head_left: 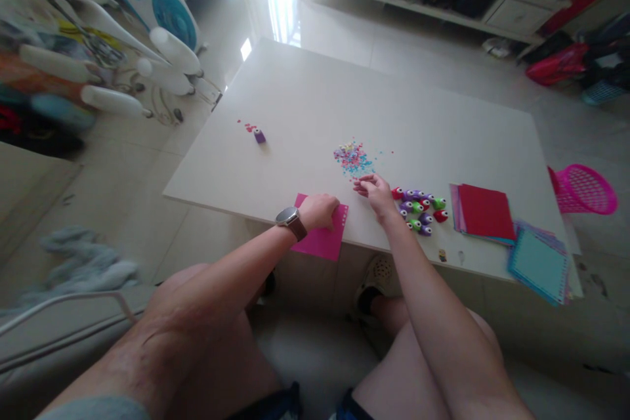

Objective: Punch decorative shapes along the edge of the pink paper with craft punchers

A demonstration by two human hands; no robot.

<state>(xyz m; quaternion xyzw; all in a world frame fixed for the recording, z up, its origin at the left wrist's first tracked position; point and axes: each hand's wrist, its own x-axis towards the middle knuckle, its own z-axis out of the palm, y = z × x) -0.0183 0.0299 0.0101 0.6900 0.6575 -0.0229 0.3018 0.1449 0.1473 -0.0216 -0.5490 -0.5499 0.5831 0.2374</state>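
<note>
Many punches (417, 207) crowd right of the confetti pile (353, 154), red paper (485, 210) beyond. The right hand (375, 193) is at its near edge; nearer and left, the left hand (319, 210) rests on a pink sheet (322, 246). Either grip's closure, I cannot tell.

Brown-strapped watch (287, 215), apparently grey sleeve (101, 408).

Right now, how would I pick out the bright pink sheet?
Find the big white table, then its near edge. The bright pink sheet lies there beneath the left hand, overhanging the edge. Unlike the stacked papers to the right, it lies apart.
</note>
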